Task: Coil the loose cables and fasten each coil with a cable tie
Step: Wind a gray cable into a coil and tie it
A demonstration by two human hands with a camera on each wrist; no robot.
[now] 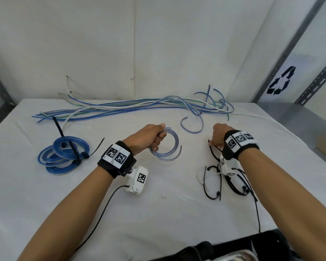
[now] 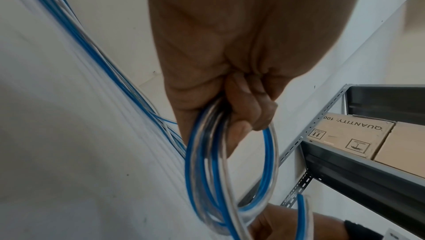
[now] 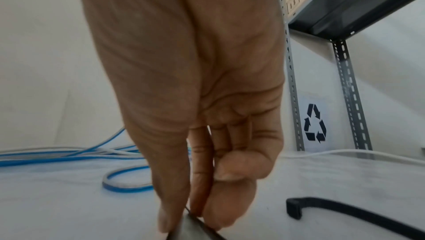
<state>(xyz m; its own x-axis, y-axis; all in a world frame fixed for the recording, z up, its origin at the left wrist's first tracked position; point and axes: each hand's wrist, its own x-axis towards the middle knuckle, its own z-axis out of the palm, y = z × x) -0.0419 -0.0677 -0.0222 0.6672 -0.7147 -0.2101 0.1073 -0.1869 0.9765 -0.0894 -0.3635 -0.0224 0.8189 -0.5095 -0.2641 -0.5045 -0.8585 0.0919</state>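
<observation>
Coil (image 1: 165, 146) sits gripped in left hand (image 1: 149, 140), just left of right hand (image 1: 219, 136), which pinches a tie (image 1: 213, 150) off the table, ready to cross over

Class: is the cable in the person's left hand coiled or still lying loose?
Coiled: the cable forms round loops gripped in the left hand; no tie is visible on it.
</observation>
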